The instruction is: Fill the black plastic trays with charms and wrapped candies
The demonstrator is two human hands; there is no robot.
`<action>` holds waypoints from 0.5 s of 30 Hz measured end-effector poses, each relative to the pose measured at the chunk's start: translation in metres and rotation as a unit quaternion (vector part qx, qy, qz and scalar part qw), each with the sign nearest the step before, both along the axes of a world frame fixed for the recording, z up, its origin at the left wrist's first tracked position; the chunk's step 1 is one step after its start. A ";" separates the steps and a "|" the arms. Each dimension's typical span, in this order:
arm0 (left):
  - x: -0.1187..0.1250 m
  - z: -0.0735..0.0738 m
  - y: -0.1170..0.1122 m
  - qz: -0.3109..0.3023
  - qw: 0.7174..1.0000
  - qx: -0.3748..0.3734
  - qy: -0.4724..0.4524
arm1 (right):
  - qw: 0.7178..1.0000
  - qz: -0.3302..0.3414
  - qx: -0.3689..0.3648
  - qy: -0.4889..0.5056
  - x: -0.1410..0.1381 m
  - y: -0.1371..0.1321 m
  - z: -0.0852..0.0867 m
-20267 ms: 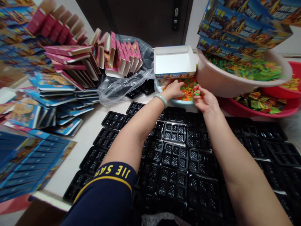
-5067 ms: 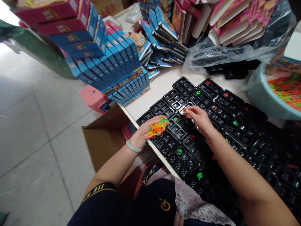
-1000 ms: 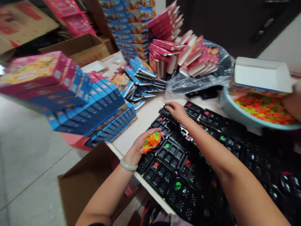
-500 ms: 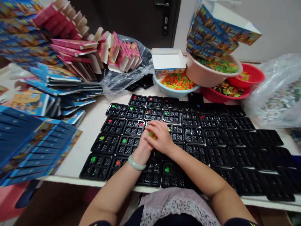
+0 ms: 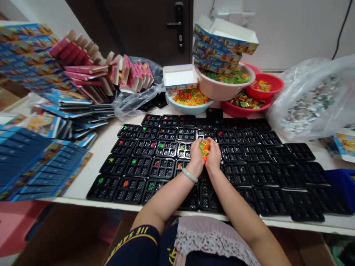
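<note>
My left hand (image 5: 195,156) and my right hand (image 5: 214,157) are cupped together over the middle of the table, holding a small bunch of orange and green plastic rings (image 5: 205,147) between them. A pale green bangle (image 5: 190,175) circles my left wrist. Beneath the hands lie several rows of black compartment trays (image 5: 249,173). Trays on the left side (image 5: 133,162) each hold one small coloured piece; those on the right look bare. A light blue bowl (image 5: 180,105) of orange and green rings stands behind the trays.
A pink basin (image 5: 222,90) with blue boxes (image 5: 222,44) on it, and red basins (image 5: 266,88), stand at the back. A clear plastic bag (image 5: 310,99) bulges at right. Blue boxes (image 5: 30,162) and pink boxes (image 5: 83,70) pile up at left. A dark door (image 5: 138,26) is behind.
My hands have shifted right along the trays and now cup the rings together between them. The view has swung from the table's left end back to its middle.
</note>
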State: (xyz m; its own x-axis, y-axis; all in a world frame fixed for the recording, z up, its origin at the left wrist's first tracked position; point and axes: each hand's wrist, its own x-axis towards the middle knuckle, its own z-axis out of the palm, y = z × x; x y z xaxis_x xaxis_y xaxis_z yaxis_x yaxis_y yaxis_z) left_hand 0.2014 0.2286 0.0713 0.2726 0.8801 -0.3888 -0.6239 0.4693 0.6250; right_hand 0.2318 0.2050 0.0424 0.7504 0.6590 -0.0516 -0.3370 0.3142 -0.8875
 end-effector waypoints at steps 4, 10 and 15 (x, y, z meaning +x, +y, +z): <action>0.017 0.000 0.000 0.043 0.991 0.109 0.069 | 0.992 -0.029 0.035 0.115 0.017 0.006 -0.004; 0.024 0.007 0.013 0.038 0.966 0.217 0.134 | 0.979 0.034 0.066 0.190 0.042 0.030 -0.010; 0.025 0.003 0.036 0.083 0.976 0.181 0.087 | 0.960 0.041 0.024 0.276 0.035 0.038 -0.014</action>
